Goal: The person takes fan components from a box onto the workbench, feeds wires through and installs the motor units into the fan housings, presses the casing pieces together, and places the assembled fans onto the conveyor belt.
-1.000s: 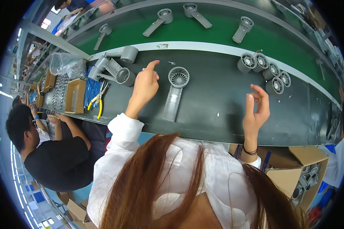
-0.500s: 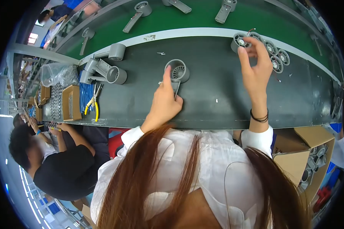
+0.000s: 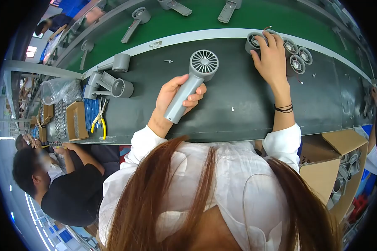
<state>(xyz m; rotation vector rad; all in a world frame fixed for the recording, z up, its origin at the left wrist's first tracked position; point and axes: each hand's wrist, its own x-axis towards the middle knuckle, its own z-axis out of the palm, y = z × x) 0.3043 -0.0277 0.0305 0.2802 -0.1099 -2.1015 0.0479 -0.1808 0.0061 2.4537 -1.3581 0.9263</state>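
Observation:
My left hand (image 3: 176, 96) is wrapped round the handle of a grey fan housing (image 3: 204, 67), lifted off the bench, its slatted round grille facing up. At the back right, my right hand (image 3: 270, 58) is over a group of round grey fan units. Its fingers are apart, with the fingertips at the leftmost unit (image 3: 252, 42) and the one beside it; no firm grip shows. Several more fan units (image 3: 297, 64) lie just right of that hand, some with thin red wires.
Grey housings (image 3: 122, 88) are piled at the left, near yellow-handled pliers (image 3: 103, 121), blue wires (image 3: 91, 111) and a cardboard box (image 3: 76, 121). Behind runs a green belt (image 3: 205, 23) carrying housings. A co-worker (image 3: 71, 192) sits left. A carton (image 3: 322, 175) stands right.
My left hand has picked up the fan housing from the bench and turned it over, grille up. My right hand has moved further back and left onto the fan units.

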